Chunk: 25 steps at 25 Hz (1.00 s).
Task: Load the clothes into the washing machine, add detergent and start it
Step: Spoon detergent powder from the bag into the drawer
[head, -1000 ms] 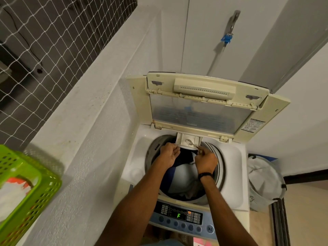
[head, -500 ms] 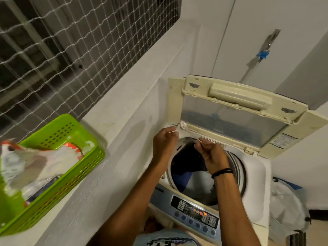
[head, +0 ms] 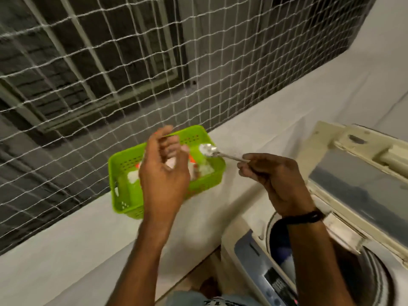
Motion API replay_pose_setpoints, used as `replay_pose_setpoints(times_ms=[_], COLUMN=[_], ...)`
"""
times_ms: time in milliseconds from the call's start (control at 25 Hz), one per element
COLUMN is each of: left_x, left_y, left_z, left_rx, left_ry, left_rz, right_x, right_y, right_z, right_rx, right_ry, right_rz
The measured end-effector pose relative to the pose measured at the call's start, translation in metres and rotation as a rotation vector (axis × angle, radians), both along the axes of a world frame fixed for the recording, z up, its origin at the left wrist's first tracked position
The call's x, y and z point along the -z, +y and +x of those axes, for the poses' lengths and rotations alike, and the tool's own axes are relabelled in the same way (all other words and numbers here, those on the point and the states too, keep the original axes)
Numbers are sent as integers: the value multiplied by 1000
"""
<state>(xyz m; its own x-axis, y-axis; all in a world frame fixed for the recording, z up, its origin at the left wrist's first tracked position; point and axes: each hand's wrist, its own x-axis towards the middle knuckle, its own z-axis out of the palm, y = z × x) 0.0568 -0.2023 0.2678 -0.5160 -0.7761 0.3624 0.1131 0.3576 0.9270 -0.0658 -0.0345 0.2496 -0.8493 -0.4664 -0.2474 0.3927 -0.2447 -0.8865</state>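
Observation:
A green plastic basket (head: 207, 177) stands on the white ledge and holds white and orange detergent packets, partly hidden by my left hand. My left hand (head: 164, 173) hovers over the basket, fingers apart, holding nothing. My right hand (head: 271, 177) grips the handle of a metal spoon (head: 208, 149), whose bowl is above the basket's right end. The top-load washing machine (head: 249, 250) sits at the lower right with its lid (head: 357, 173) raised. Blue and white clothes (head: 284, 259) show inside the drum, behind my right forearm.
A white rope net (head: 110, 74) covers the dark window opening behind the ledge (head: 66, 250). The machine's control panel (head: 273, 283) faces me at the bottom right. A wall corner rises at the upper right.
My view has swung left from the washer to the basket. Both hands left the drum's rim and moved up over the basket; the spoon in my right hand is now plainly visible.

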Motion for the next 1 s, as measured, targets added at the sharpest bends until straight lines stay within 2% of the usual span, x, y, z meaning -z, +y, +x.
replay_pose_setpoints(times_ms=[80,120,200,240,320,400,640,880,1000], left_x=[8,13,16,17,17,24,38,40,41], left_y=[-36,-52,-74,-79,-82,-85,-98,-104,-104], left_z=[23,31,41,43,44,44,49,51,51], left_rx=[-196,-245,-257,-231,-150,-75,13,104,124], left_ry=[-157,-313,-668,-811,-964,-975,-798,-592,-555], left_rz=[-79,-101,-97,-76,-29,-56,-46,64,63], right_x=[-3,-1,1,0,-5,-4,-2,12,7], right_y=[-36,-52,-79,-91,-111,-125,-135,-152,-156], right_z=[10,13,19,22,28,26,21,1,1], right_rx=[-61,-82,-120,-135,-197,-231,-212,-444,-505], right_ry=[214,398,767,880,960,952,845,443,133], right_rz=[147,311,681,839,1057,1126,1151,937,554])
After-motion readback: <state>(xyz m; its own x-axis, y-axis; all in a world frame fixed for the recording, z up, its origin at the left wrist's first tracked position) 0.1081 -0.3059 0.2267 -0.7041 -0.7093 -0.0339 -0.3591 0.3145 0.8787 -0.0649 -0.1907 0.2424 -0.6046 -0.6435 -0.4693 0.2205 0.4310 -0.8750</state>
